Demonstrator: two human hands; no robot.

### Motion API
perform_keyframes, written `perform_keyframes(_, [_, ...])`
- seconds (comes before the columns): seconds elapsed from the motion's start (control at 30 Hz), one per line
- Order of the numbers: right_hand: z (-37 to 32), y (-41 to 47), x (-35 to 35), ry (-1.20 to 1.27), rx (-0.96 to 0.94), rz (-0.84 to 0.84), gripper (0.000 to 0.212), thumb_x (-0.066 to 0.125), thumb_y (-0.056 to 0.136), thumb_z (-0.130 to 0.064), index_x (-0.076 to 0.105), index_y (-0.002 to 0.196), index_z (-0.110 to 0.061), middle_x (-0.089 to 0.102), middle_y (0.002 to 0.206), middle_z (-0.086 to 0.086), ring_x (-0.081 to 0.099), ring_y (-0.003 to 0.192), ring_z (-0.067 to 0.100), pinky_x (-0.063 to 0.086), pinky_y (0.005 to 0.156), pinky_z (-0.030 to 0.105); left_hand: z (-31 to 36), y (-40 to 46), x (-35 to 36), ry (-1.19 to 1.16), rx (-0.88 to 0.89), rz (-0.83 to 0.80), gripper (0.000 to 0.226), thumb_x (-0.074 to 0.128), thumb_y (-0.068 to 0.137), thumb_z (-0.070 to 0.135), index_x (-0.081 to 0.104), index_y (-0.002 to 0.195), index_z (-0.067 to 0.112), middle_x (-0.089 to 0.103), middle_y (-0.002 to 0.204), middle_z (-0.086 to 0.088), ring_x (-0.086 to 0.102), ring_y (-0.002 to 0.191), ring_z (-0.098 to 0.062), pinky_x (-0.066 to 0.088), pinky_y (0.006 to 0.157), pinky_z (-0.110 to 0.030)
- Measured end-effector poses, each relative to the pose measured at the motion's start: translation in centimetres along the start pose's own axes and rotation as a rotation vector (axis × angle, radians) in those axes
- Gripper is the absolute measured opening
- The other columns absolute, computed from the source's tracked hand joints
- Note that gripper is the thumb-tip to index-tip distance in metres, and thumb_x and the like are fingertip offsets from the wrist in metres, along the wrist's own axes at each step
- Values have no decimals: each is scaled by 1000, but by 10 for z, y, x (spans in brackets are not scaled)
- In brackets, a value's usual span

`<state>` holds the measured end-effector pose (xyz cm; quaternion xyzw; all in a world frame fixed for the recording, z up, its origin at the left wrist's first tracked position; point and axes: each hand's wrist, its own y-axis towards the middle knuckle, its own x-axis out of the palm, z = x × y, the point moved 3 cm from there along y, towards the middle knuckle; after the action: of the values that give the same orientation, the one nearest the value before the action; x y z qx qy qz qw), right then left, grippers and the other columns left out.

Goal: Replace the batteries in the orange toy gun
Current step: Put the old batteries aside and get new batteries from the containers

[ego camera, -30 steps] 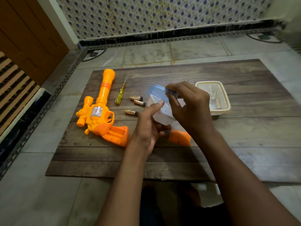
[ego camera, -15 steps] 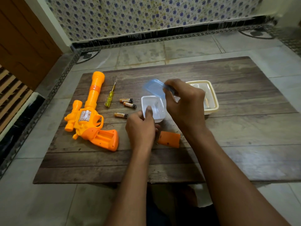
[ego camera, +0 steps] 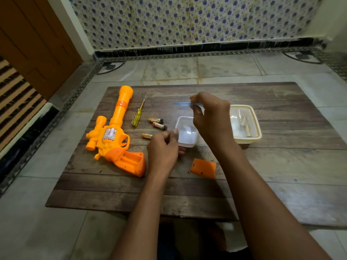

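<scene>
— What have your fingers got?

— My right hand (ego camera: 212, 117) pinches a thin blue lid (ego camera: 183, 104) by its edge, held flat above the small white box (ego camera: 186, 133). My left hand (ego camera: 163, 149) curls loosely against that box's near wall; whether it truly grips, I cannot tell.

— And the gun?

— The orange toy gun (ego camera: 112, 136) lies on the tabletop (ego camera: 281, 166) to my left, battery bay open in the handle. Three batteries (ego camera: 156, 125) lie between it and the box, the cover (ego camera: 203, 168) nearer me.

— How will it handle?

— Hollow plastic, I'd judge: light, stiff. I'd take the handle. The batteries look smooth, likely to roll.
</scene>
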<state>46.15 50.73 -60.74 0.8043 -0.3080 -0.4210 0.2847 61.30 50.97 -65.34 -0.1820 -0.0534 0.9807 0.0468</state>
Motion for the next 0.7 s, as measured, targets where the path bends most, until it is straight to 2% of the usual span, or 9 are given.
perform_keyframes(0.07, [4, 14, 22, -59, 7, -121, 12, 66, 79, 10, 69, 83, -2, 73, 78, 15, 68, 67, 36, 58, 59, 46, -2, 1, -1, -38, -10, -54, 30, 54, 110, 31, 77, 112, 13, 79, 86, -1, 77, 67, -10, 66, 72, -33])
perform_keyframes(0.13, [5, 30, 41, -128, 15, -246, 15, 62, 80, 12, 69, 85, 0, 71, 81, 17, 66, 70, 37, 58, 61, 46, -5, 2, -1, -41, 3, -92, 30, 54, 110, 30, 78, 109, 13, 79, 85, -1, 77, 71, -12, 66, 79, -42])
perform_keyframes(0.23, [8, 49, 62, -249, 3, -447, 18, 58, 82, 14, 68, 90, 0, 67, 95, 16, 62, 83, 34, 57, 68, 45, -6, 4, 0, -30, 34, -100, 29, 53, 110, 29, 79, 111, 16, 79, 87, 0, 77, 72, -10, 66, 79, -42])
perform_keyframes(0.33, [15, 60, 76, -312, -16, -654, 18, 66, 81, 11, 68, 92, -3, 63, 105, 14, 60, 93, 32, 58, 78, 49, -4, 5, -3, -35, 51, -58, 25, 54, 109, 28, 77, 113, 18, 78, 91, 2, 76, 73, -10, 65, 71, -28])
perform_keyframes(0.4, [18, 63, 82, -338, -33, -741, 18, 72, 78, 7, 68, 91, -6, 62, 106, 14, 61, 94, 33, 58, 81, 49, -4, 6, -6, -34, 73, -5, 21, 55, 109, 25, 75, 102, 25, 76, 87, 5, 76, 74, -11, 64, 69, -26])
perform_keyframes(0.47, [19, 65, 84, -335, -21, -793, 19, 75, 77, 3, 68, 91, -9, 61, 107, 14, 61, 96, 34, 58, 81, 49, -5, 8, -8, -22, 115, 71, 24, 56, 107, 25, 69, 88, 34, 75, 80, 4, 76, 75, -16, 66, 74, -41])
perform_keyframes(0.5, [19, 65, 86, -327, -15, -809, 20, 75, 77, 2, 68, 90, -11, 61, 107, 14, 60, 97, 33, 57, 81, 46, -6, 9, -9, -15, 128, 105, 24, 56, 106, 25, 69, 87, 33, 75, 81, 2, 76, 77, -19, 65, 76, -46])
perform_keyframes(0.6, [16, 65, 86, -308, -4, -829, 22, 80, 78, -1, 70, 94, -14, 63, 107, 12, 61, 97, 29, 49, 74, 34, -7, 11, -13, 11, 135, 150, 22, 56, 106, 19, 77, 110, 16, 78, 97, -3, 75, 90, -19, 64, 82, -48])
perform_keyframes(0.7, [7, 60, 76, -260, 14, -779, 19, 80, 83, -6, 73, 100, -10, 66, 108, 10, 60, 101, 26, 43, 76, 30, -4, 12, -19, 79, 205, 192, 24, 58, 102, 10, 77, 118, 12, 78, 107, -6, 74, 99, -21, 62, 90, -46])
